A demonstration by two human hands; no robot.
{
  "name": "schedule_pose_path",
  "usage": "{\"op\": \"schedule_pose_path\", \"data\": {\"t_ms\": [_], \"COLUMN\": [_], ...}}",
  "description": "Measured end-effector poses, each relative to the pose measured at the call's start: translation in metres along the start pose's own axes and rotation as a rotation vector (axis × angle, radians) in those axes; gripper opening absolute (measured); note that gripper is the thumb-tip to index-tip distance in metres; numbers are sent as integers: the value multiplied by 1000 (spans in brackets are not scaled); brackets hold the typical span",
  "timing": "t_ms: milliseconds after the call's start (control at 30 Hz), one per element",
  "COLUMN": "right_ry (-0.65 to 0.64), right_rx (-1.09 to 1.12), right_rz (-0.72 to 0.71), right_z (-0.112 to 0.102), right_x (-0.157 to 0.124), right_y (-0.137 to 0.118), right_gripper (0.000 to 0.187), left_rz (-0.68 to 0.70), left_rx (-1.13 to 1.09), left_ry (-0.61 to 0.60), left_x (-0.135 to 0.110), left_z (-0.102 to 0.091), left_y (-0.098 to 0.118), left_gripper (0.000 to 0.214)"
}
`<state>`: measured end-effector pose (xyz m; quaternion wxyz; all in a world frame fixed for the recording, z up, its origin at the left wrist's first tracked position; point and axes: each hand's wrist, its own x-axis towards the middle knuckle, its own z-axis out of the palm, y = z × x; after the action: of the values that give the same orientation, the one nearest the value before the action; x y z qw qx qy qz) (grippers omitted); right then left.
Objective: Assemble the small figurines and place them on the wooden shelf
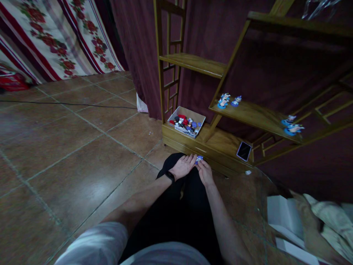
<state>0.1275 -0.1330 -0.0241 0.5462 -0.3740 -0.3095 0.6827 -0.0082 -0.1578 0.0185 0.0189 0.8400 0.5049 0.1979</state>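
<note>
A small purple-and-white figurine (199, 159) is held between my two hands, above my knees. My left hand (184, 166), with a black band on its wrist, has its fingers together and closed at the figurine's left side. From below and the right, my right hand (205, 173) pinches the same figurine. Both thumbs are partly hidden, and the figurine's details are too small to make out. Just beyond my hands, an open box (185, 133) on the low wooden cabinet holds several red, black, white and purple figurines.
On a wooden shelf (256, 117) stand several blue-based figurines (223, 101). A dark-screened tablet (244, 151) lies on the cabinet top (220, 141). White boxes (285, 217) and cloth (331, 217) are on the floor at right. A black cable (82, 105) crosses the tiles at left.
</note>
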Motion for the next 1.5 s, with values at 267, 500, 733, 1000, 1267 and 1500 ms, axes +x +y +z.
{"op": "schedule_pose_path", "data": {"t_ms": [267,500,733,1000,1267,1500], "right_ry": [-12,2,-27,-27,-42,-73], "right_rx": [-3,-9,-39,0,-63,-409], "right_rz": [16,6,15,-7,-64,-165], "right_z": [-3,-7,1,12,24,24], "right_x": [6,7,7,30,57,81], "right_y": [6,6,-2,-6,-10,-12], "right_gripper": [21,20,26,31,36,40], "left_rz": [58,46,-39,-297,-504,-569], "left_rx": [185,87,-224,-658,-966,-1138], "left_ry": [-2,10,31,58,185,270], "left_x": [2,5,8,29,49,62], "left_z": [1,3,1,5,24,44], "left_y": [-5,-6,-12,-26,-43,-59], "left_gripper": [43,42,40,34,40,37]}}
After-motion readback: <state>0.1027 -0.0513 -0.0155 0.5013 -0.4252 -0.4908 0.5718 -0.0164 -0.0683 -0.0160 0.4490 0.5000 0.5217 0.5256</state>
